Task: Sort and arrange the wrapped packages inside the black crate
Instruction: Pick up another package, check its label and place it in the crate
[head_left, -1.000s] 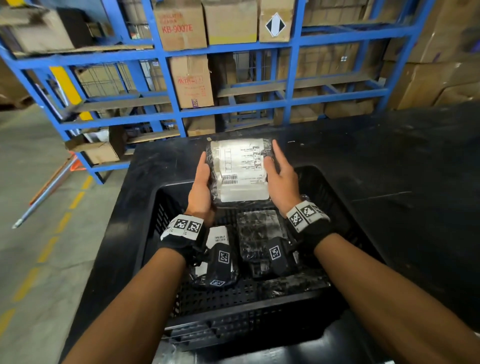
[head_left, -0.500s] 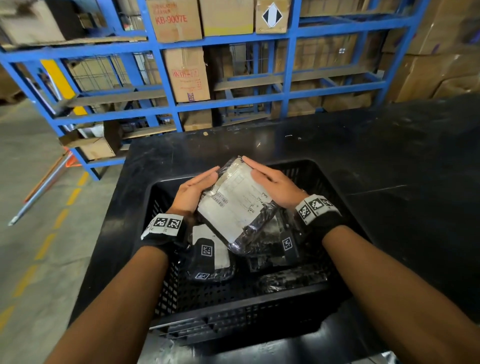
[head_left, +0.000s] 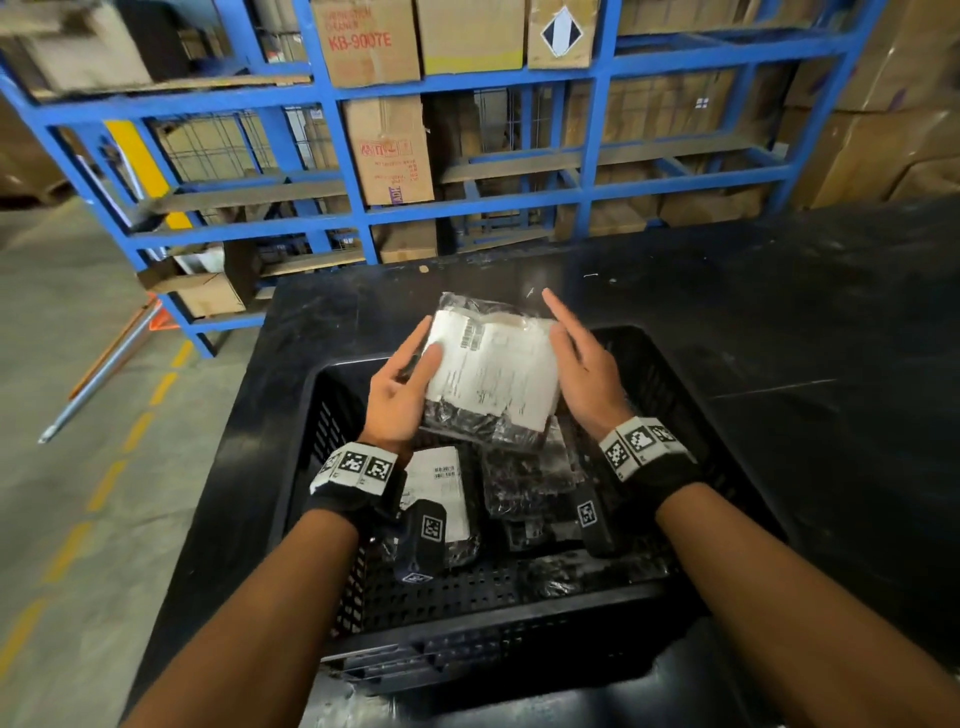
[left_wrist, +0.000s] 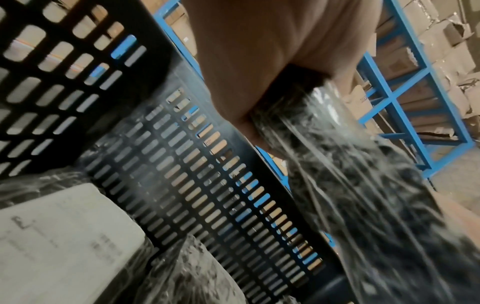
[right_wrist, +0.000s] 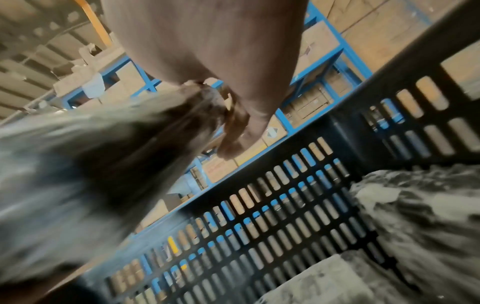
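Observation:
A plastic-wrapped package (head_left: 488, 374) with a white label facing up is held over the far half of the black crate (head_left: 291, 467). My left hand (head_left: 402, 379) grips its left edge, thumb on the label and fingers underneath. Straight fingers of my right hand (head_left: 574, 353) press against its right edge. In the left wrist view the palm (left_wrist: 259, 61) clasps the crinkled wrap (left_wrist: 350, 185). The right wrist view shows the package (right_wrist: 78, 164) only as a blur. Below lie a labelled package (head_left: 441, 488), a dark one (head_left: 524, 483) and another (head_left: 550, 582) near the front wall.
The crate sits on a black table (head_left: 779, 364) that extends to the right. A blue rack (head_left: 597, 182) full of cardboard boxes stands behind it. On the left is concrete floor with a dashed yellow line (head_left: 104, 483) and a leaning metal pole (head_left: 98, 374).
Half a second ago the package was tipped down into the crate. Both hands have since lifted it and levelled it, label up, above the crate's far half.

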